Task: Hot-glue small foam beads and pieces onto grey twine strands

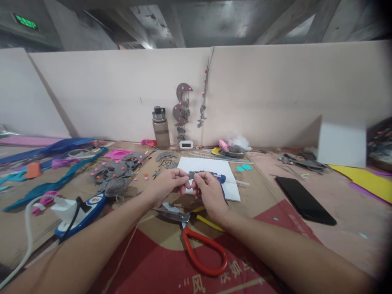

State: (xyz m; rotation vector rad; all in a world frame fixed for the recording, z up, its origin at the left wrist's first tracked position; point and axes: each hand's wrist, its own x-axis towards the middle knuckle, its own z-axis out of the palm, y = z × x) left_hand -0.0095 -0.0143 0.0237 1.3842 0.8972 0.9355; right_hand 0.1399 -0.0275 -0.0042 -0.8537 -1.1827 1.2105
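Observation:
My left hand [169, 184] and my right hand [207, 192] meet over the middle of the table, both pinching a small grey felt piece [191, 175] between thumb and fingertips. Just behind the hands lies a blue glue gun [218, 177] on a white sheet [211, 170]. Below my wrists lie red-handled scissors [196, 241] on the cardboard, with their blades pointing left.
A black phone [304, 200] lies to the right. A pile of grey felt shapes with pink dots [118, 171] sits to the left, near a power strip [78, 210]. A water bottle [161, 127], a small clock [185, 144] and a metal bowl [234, 149] stand by the back wall.

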